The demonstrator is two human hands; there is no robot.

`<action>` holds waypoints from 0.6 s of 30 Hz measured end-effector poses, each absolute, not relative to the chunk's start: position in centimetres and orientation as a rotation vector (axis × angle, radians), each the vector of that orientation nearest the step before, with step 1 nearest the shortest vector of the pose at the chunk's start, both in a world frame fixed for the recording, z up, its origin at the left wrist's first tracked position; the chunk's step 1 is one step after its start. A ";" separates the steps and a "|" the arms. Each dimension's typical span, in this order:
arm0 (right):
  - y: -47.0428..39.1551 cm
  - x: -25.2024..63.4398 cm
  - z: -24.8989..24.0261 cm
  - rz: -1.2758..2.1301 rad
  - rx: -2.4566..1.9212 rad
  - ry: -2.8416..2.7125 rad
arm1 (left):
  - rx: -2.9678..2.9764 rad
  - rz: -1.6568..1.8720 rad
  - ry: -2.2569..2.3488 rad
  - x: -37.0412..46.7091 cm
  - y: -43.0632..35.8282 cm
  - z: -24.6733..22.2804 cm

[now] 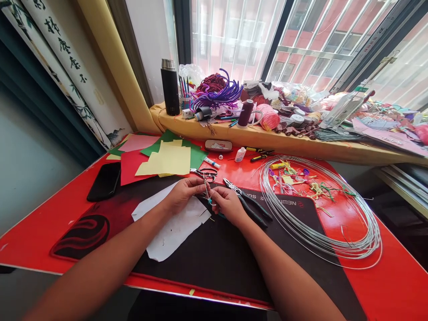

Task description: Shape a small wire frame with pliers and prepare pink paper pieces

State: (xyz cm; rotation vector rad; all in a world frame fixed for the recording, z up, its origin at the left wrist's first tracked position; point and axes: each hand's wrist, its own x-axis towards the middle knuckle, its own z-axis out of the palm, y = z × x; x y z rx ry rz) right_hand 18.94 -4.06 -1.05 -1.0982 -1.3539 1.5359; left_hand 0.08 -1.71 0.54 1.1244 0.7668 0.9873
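Evidently fine fingertip work. Left hand (pixel 184 195) held the upper part of a thin twisted strand (pixel 206 185) in a narrow pinch of thumb and fingers; right hand (pixel 230 205) closed on it lower down, also narrowly, the exact contact too small to make out. Position of strand: just left of the pliers (pixel 238 191), roughly upright, with a teal bit (pixel 210 201) at its lower end — thread or wire, could not tell. White sheet (pixel 177 232) lay farther left of the pliers, scissors (pixel 199 172) beyond them to the left, wire coil (pixel 337 249) to their right, dark mat (pixel 227 258) beneath. Handling, judged: very light, springy, probably stiff enough to keep a bend, easily kinked, a little slick — best gripped at the twisted middle, clear of any sharp ends.
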 end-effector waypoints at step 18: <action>-4.7 18.3 -0.9 1.236 -1.116 -1.411 | 1.146 1.323 1.097 0.3 -1.2 -0.6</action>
